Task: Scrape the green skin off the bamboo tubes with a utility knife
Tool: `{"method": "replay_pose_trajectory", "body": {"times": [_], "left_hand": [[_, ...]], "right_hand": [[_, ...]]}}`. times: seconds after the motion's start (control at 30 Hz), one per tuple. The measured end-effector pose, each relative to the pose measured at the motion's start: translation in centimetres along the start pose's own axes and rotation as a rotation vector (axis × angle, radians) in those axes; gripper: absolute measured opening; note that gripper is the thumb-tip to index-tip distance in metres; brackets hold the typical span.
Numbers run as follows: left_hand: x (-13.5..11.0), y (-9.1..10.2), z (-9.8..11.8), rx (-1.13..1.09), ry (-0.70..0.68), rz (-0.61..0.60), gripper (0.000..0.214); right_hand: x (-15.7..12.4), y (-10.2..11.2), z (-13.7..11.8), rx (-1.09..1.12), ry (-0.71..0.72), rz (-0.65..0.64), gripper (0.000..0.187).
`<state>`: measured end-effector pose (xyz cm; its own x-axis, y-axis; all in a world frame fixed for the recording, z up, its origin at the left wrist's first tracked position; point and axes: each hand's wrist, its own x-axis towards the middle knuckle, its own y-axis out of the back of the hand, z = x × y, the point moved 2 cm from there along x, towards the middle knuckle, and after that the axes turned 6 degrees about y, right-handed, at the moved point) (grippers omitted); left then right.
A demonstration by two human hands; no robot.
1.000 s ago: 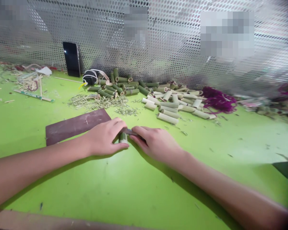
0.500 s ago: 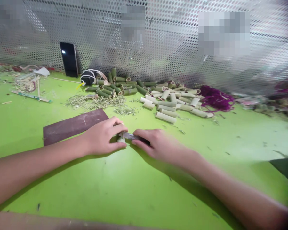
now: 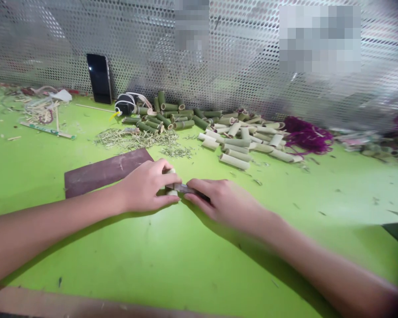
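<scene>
My left hand (image 3: pixel 155 184) grips a short bamboo tube (image 3: pixel 172 192) between thumb and fingers, low over the green table (image 3: pixel 172 260). Most of the tube is hidden behind the fingers. My right hand (image 3: pixel 219 196) is closed around the handle of a knife (image 3: pixel 182 188), whose blade points left and lies against the tube. Just behind my left forearm a dark red-brown sheet (image 3: pixel 96 172), perhaps sandpaper, lies flat.
Several green and peeled bamboo tubes (image 3: pixel 235 160) are piled by the perforated metal wall (image 3: pixel 219 66). Near them are green shavings (image 3: pixel 139 138), purple string (image 3: pixel 307 134), a black item wrapped in white cable (image 3: pixel 126 104) and a leaning phone (image 3: pixel 100 79). Thin sticks (image 3: pixel 48 110) lie at the far left.
The whole view has shifted slightly, with things appearing a little further right. Both hands keep their grips, and the knife stays against the bamboo tube.
</scene>
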<state>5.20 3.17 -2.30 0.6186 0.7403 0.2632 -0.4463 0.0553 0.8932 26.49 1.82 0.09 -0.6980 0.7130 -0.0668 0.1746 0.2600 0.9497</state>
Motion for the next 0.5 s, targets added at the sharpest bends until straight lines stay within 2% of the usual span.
{"method": "replay_pose_trajectory", "body": {"times": [0.3, 0.5], "left_hand": [[-0.09, -0.33, -0.27, -0.038, 0.018, 0.023, 0.047], [-0.08, -0.11, -0.17, -0.011, 0.035, 0.008, 0.042]], "right_hand": [[0.04, -0.18, 0.38, 0.011, 0.030, 0.021, 0.028], [-0.21, -0.10, 0.24, 0.014, 0.055, 0.013, 0.026]]}}
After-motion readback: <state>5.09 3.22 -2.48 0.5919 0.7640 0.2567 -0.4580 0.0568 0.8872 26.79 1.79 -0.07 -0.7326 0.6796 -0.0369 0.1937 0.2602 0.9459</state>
